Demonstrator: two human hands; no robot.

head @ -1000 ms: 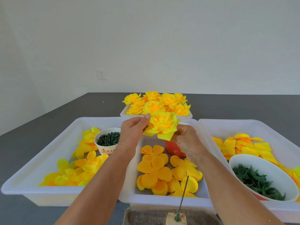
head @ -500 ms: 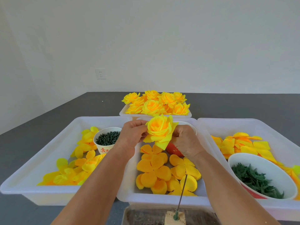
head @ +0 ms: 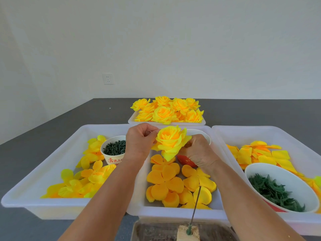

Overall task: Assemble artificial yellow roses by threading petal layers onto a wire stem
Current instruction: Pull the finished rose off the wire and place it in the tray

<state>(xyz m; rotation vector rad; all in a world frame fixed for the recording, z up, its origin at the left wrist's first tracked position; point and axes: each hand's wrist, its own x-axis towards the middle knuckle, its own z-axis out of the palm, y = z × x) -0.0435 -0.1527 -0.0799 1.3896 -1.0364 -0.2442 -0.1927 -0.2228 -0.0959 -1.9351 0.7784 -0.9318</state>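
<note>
Three trays stand side by side on the table (head: 52, 126): the left tray (head: 57, 162) holds loose petals (head: 81, 185) and a cup of small pieces (head: 113, 148); the middle tray (head: 173, 212) holds petal layers (head: 165, 181); the right tray (head: 260, 136) holds petals and a bowl (head: 281, 186). Behind them sits a tray of finished roses (head: 166, 110). Nearest, a wire (head: 196, 204) stands in a block (head: 188, 233)

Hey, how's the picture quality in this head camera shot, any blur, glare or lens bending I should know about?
Head view: soft, even light, no harsh glare, only faint shadows under the white trays. Wide-angle bending shows at the edges, where tray rims and the table edge curve. The rose between the left hand and right hand is reasonably sharp; the wire stem and its block at the bottom edge look softer.
</note>
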